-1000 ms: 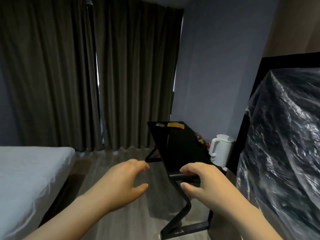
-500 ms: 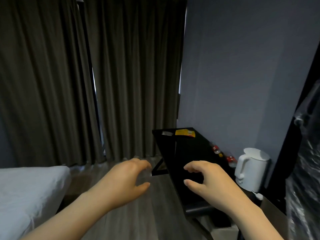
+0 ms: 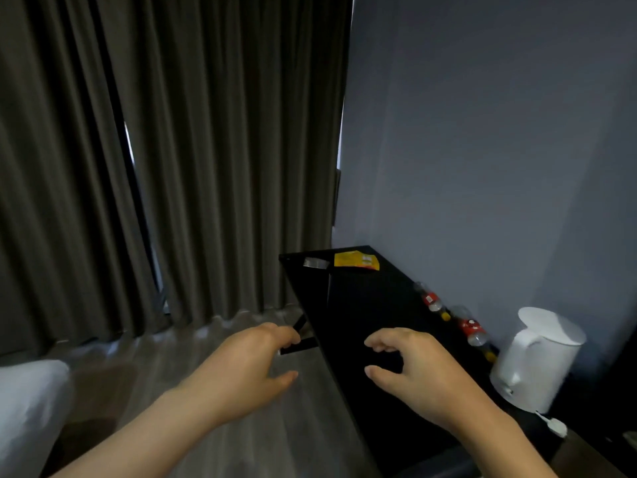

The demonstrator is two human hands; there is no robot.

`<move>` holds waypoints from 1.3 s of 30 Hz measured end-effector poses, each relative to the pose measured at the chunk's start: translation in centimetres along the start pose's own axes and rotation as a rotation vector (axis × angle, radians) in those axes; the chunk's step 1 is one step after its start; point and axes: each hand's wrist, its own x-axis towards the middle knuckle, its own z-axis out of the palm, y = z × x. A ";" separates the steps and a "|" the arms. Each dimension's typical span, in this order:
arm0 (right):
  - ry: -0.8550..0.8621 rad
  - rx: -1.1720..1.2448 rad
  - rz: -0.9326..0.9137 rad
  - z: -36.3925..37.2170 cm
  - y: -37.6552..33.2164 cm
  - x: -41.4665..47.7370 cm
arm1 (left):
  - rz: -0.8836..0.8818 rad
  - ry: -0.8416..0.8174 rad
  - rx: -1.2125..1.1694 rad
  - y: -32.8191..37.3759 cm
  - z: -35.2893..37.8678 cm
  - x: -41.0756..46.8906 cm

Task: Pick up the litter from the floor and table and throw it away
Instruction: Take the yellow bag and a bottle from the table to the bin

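Note:
A yellow wrapper (image 3: 356,260) lies at the far end of the black table (image 3: 365,315). A small grey wrapper (image 3: 315,263) lies just left of it, close to the table's far left edge. My left hand (image 3: 246,370) hovers over the wooden floor, left of the table, fingers curled apart and holding nothing. My right hand (image 3: 413,370) hovers above the near part of the table top, fingers and thumb apart, also holding nothing. Both wrappers are well beyond my hands.
Two small bottles (image 3: 448,315) lie along the wall behind the table. A white kettle (image 3: 537,360) stands at the right. Dark curtains (image 3: 172,167) hang ahead. A white bed corner (image 3: 27,408) is at lower left, with wooden floor (image 3: 155,357) between.
The view has swung right and closer to the table; the plastic-covered object at the right has left the frame. My right hand has come off the table's frame bar. Both hands stay open.

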 end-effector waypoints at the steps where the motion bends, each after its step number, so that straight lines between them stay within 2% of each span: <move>1: -0.004 0.001 0.018 0.5 -0.2 1.8 | 0.009 -0.002 0.000 -1.6 0.0 1.4; 13: -0.050 0.005 0.199 6.0 -0.2 20.2 | 0.074 -0.089 -0.079 -18.1 2.2 16.8; 21: -0.016 0.017 0.209 8.4 4.2 31.6 | 0.104 -0.116 -0.071 -25.1 5.1 27.3; 28: 0.011 0.121 0.241 9.0 9.6 41.8 | 0.084 -0.211 -0.013 -30.0 7.3 38.9; 39: 0.029 0.163 0.337 10.8 16.0 54.2 | 0.126 -0.277 -0.116 -36.1 12.6 53.5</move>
